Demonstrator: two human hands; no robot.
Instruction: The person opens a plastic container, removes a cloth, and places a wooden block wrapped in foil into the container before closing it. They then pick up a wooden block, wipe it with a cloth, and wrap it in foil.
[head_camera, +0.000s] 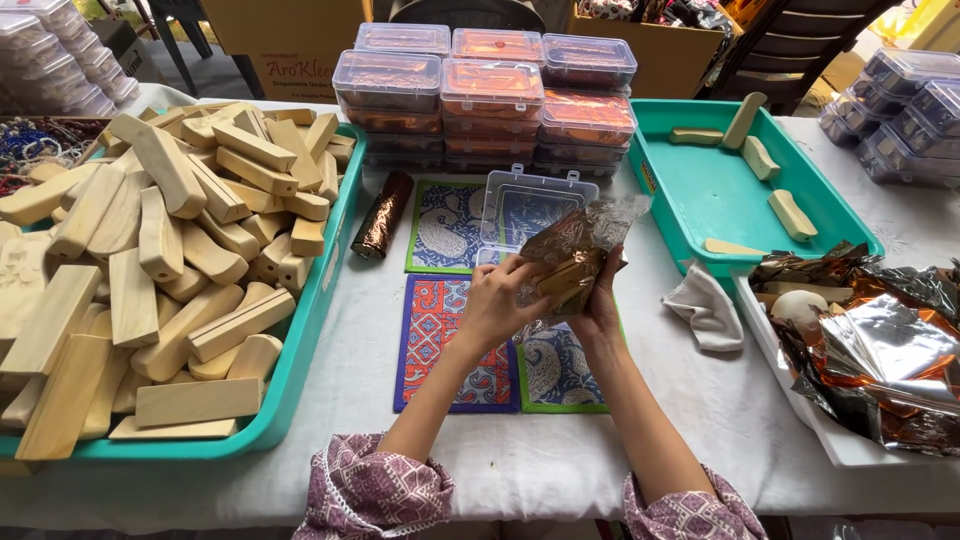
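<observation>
At the far left of the bench, which is covered by a white cloth, a teal tray holds a heap of pale wooden blocks; beads lie just behind its far corner. Beside the tray's right rim a rolled piece of brown foil lies on the cloth, next to a green-edged patterned mat. Nearer the person, a blue-edged red and blue mat lies under the forearms, with another green-edged mat touching it on the right. Behind the mats stand stacks of clear lidded boxes, and an open clear box sits just in front of them.

Above the mats, in the middle, both hands meet around a wooden block partly wrapped in a crinkled brown foil sheet. The left hand has its fingers curled onto the block's near end; the right hand is closed around the block and foil from the other side. The foil's loose end sticks up over the open box.

To the right, a folded white cloth lies by a second teal tray with a few wooden pieces. At the far right a white tray holds crumpled foil sheets, and more clear boxes stand behind.
</observation>
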